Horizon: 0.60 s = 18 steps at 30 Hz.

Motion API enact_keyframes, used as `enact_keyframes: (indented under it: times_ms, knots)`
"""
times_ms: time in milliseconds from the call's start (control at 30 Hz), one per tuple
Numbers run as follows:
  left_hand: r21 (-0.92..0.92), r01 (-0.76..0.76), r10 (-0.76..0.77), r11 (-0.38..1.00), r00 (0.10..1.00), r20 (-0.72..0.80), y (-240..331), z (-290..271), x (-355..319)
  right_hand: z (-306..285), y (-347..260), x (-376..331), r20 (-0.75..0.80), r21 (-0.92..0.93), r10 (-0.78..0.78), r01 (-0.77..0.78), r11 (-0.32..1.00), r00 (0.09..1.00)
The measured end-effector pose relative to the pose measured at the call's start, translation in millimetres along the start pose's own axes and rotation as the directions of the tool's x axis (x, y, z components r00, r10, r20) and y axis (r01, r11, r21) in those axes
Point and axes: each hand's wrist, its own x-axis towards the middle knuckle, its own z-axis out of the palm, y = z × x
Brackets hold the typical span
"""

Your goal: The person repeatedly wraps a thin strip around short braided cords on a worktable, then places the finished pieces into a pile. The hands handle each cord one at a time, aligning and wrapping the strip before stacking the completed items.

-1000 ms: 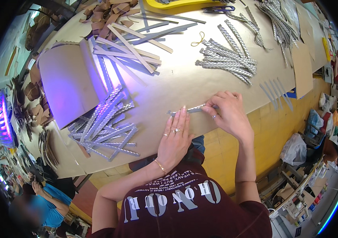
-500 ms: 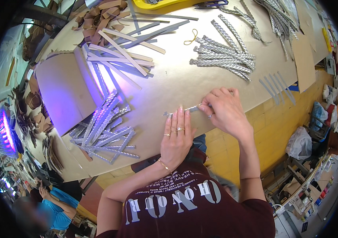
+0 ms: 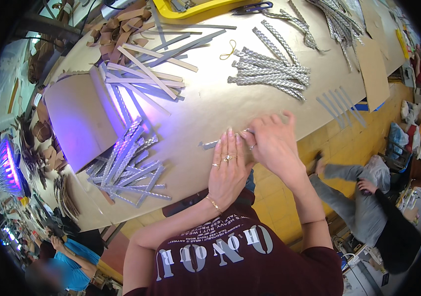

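Observation:
My left hand (image 3: 229,170) lies flat on the table, fingers straight and side by side, pressing down a narrow silver-grey strip (image 3: 209,145) whose left end sticks out beyond the fingertips. Right beside it, my right hand (image 3: 273,145) pinches at the strip's other end between thumb and forefinger, its remaining fingers raised and slightly blurred. Most of the strip is hidden under my hands. Farther back lies a bundle of silver braided strips (image 3: 269,71), and a pile of similar grey strips (image 3: 131,165) sits to the left.
A brown board (image 3: 79,116) stands left under purple light from a lamp (image 3: 9,165). Flat grey and beige strips (image 3: 153,71), brown leather pieces (image 3: 116,34) and a yellow tray (image 3: 198,12) lie behind, with snips (image 3: 252,7). At right, a person in grey trousers (image 3: 353,197) is near the table.
My right hand has come closer to my left, which has shifted slightly right along the strip. A person has come into view at the right. The whole view has shifted a little.

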Motion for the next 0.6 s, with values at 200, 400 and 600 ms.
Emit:
enact_keyframes:
  times_ms: [200, 400, 600]
  knots:
    - [0.064, -0.022, 0.024, 0.998, 0.999, -0.039, -0.9, 5.8, -1.2, -14.2, 45.4, -1.6, 0.128, 0.406, 0.087, -0.133, 0.904, 0.988]
    - [0.047, -0.032, 0.035, 0.998, 0.996, -0.077, -2.7, 8.3, 0.7, -3.8, 46.9, -3.6, 0.069, 0.383, 0.117, -0.134, 0.914, 0.991]
    - [0.028, -0.033, 0.036, 0.999, 0.994, -0.1, -4.9, 7.8, 0.1, 0.6, 42.7, -3.9, -0.006, 0.333, 0.11, -0.102, 0.938, 0.994]
